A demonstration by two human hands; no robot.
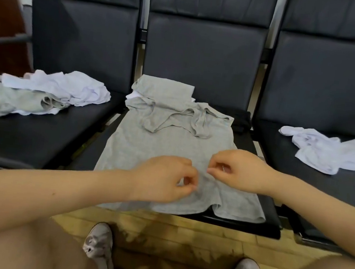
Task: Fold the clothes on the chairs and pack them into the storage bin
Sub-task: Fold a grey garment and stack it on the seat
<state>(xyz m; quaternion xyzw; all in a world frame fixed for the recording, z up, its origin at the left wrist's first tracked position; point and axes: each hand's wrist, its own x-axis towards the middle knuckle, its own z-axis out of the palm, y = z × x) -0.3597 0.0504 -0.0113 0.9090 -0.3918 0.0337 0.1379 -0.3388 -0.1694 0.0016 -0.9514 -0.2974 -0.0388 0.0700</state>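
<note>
While both hands, left hand (164, 177) and right hand (237, 169), pinch the grey tank top (160, 141) mid-hem, fingers should lift evenly to fold it flat.

A grey tank top (164, 155) is spread flat on the middle chair (204, 59), hem nearest, straps crumpled at the far end. Behind it a folded grey garment (164, 87) is stacked. White and grey clothes (42, 91) are heaped on the left chair (81, 38); a white garment (328, 149) is crumpled on the right chair (332, 82).
</note>
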